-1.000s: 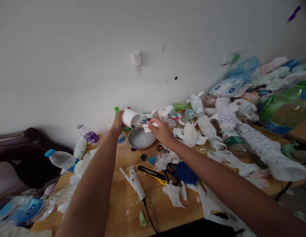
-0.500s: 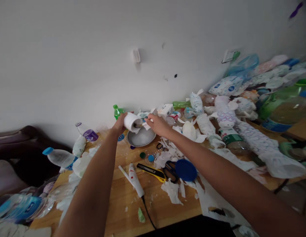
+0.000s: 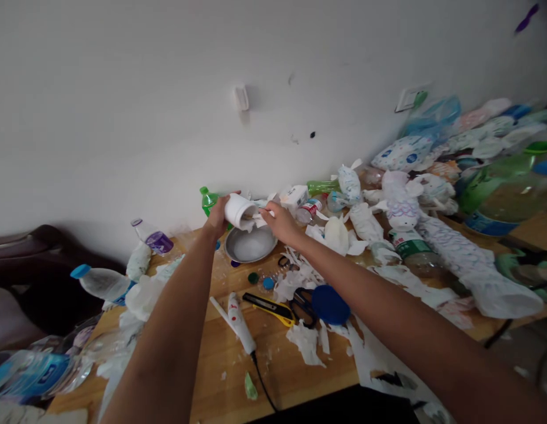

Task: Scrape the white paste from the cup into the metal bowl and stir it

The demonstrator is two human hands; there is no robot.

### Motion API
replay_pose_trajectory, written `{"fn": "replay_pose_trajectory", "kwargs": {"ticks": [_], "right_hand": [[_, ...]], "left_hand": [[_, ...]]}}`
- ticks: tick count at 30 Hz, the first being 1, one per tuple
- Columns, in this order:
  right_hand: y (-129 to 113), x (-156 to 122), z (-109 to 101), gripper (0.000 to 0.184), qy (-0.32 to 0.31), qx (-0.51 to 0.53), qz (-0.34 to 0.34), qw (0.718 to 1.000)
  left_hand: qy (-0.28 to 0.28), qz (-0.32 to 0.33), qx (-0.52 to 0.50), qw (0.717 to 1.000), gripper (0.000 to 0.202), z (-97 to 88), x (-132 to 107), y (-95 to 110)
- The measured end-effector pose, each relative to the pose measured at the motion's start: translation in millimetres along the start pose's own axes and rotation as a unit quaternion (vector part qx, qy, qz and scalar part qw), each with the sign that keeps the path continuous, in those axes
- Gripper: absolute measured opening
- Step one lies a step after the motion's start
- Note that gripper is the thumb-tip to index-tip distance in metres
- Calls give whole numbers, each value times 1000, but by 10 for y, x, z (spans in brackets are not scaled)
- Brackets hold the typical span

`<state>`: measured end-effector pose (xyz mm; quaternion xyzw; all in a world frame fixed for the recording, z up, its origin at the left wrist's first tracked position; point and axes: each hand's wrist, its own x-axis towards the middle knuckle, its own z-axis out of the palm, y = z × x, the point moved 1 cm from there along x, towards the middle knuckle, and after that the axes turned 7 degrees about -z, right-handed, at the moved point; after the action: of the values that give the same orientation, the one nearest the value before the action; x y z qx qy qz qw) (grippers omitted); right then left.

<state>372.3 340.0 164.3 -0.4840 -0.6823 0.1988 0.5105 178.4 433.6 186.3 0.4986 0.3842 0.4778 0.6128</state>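
My left hand (image 3: 218, 215) is wrapped round a white tub (image 3: 238, 210), tilted with its mouth toward the right and down. Below it sits a shallow metal bowl (image 3: 250, 246) with something whitish inside. The fingers of my right hand (image 3: 278, 221) are closed at the tub's mouth, pinching a thin tool that reaches into it; too little of the tool shows to name its kind. What the tub contains is mostly hidden. Close to the bowl's near side lie a dark green cap (image 3: 253, 278) and a light blue cap (image 3: 268, 284).
A white glue gun (image 3: 240, 324) with a cord, a yellow utility knife (image 3: 269, 307), scissors (image 3: 303, 307) and a blue lid (image 3: 330, 304) lie in front. Torn white paper (image 3: 304, 341) is scattered about. Plastic bottles (image 3: 104, 284) and paper-wrapped shapes (image 3: 403, 203) crowd both sides.
The tub has turned slightly, so less of its inside shows. My right hand stays at its mouth. The whole view has shifted a little.
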Motion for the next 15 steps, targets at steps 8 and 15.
{"fn": "replay_pose_trajectory", "kwargs": {"ticks": [8,15], "right_hand": [[79,1,-194,30,-3,203,108,973],[-2,39,-98,32,-54,134,33,989]], "left_hand": [[23,28,3,999,45,-70,0,-30],[9,13,47,999,52,-4,57,11]]}}
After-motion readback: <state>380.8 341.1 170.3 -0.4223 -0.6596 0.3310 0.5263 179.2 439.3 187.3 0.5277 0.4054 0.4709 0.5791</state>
